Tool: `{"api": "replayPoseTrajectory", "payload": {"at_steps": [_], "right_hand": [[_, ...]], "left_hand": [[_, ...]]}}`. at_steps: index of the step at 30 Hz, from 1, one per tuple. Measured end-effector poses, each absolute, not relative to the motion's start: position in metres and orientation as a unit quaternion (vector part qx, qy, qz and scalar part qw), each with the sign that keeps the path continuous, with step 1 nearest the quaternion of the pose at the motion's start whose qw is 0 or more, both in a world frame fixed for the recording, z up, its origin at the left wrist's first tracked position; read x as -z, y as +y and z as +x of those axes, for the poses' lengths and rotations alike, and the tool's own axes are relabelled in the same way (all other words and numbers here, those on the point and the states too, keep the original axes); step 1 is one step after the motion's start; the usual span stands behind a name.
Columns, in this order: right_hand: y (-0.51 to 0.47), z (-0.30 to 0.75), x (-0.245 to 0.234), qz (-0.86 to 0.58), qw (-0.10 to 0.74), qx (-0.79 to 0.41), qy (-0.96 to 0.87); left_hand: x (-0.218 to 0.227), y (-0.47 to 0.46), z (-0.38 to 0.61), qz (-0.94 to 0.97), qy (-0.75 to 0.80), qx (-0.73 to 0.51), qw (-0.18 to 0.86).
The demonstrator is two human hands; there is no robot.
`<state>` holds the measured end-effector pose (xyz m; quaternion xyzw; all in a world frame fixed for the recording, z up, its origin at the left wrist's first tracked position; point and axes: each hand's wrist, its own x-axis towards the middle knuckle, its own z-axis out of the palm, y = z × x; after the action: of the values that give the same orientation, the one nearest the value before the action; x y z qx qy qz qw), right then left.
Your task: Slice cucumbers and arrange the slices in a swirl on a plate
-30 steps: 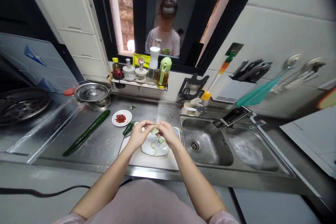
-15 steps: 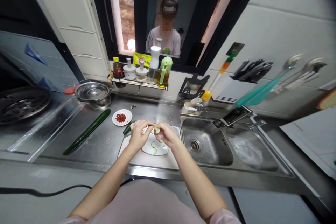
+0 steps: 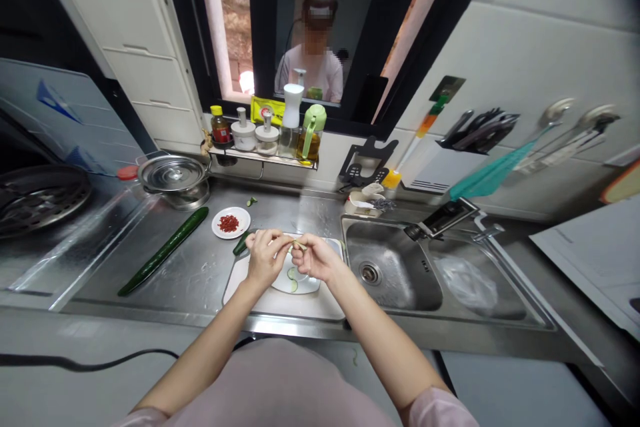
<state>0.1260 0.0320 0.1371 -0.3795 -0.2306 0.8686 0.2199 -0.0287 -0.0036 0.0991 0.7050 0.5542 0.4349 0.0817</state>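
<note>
My left hand (image 3: 264, 259) and my right hand (image 3: 315, 259) meet fingertip to fingertip above a white plate (image 3: 311, 285). Pinched between both is a thin, pale cucumber slice (image 3: 301, 245), seen nearly edge-on and partly covered by fingers. Thin cucumber slices (image 3: 293, 279) lie on the plate, which rests on a white cutting board (image 3: 243, 292). Past my left hand pokes out a dark green piece of cucumber (image 3: 241, 244), the rest of it hidden.
A whole cucumber (image 3: 164, 252) lies left on the steel counter. A small plate (image 3: 245, 215) holds chopped red bits. Right of the board is a sink (image 3: 395, 280) with a black faucet (image 3: 440, 223). Seasoning jars and bottles stand on a rack (image 3: 260, 157) below the window.
The slice between my fingers has turned from showing its round face to nearly edge-on. My right hand has rolled slightly, its fingers more curled. The camera view has shifted a little.
</note>
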Motion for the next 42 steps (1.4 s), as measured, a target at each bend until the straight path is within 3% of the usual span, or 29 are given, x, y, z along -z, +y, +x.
{"api": "replayPoseTrajectory", "payload": {"at_steps": [5, 12, 15, 23, 36, 42], "right_hand": [[0.032, 0.129, -0.127, -0.414, 0.242, -0.835, -0.269], [0.037, 0.136, -0.119, -0.436, 0.325, -0.728, -0.417], [0.042, 0.139, -0.117, -0.44, 0.303, -0.712, -0.455], [0.048, 0.147, -0.106, -0.444, 0.198, -0.709, -0.511], [0.053, 0.154, -0.081, -0.48, 0.144, -0.679, -0.536], [0.052, 0.156, -0.042, -0.52, 0.162, -0.59, -0.596]], "left_hand": [[-0.092, -0.009, -0.024, 0.658, 0.578, -0.452, 0.168], [-0.081, -0.013, -0.02, 0.434, 0.521, -0.469, 0.566], [-0.083, -0.006, -0.022, 0.373, 0.493, -0.446, 0.647], [-0.083, 0.005, -0.028, 0.388, 0.517, -0.472, 0.599], [-0.054, 0.003, -0.025, 0.439, 0.511, -0.503, 0.542], [-0.02, -0.001, -0.029, 0.505, 0.592, -0.42, 0.468]]}}
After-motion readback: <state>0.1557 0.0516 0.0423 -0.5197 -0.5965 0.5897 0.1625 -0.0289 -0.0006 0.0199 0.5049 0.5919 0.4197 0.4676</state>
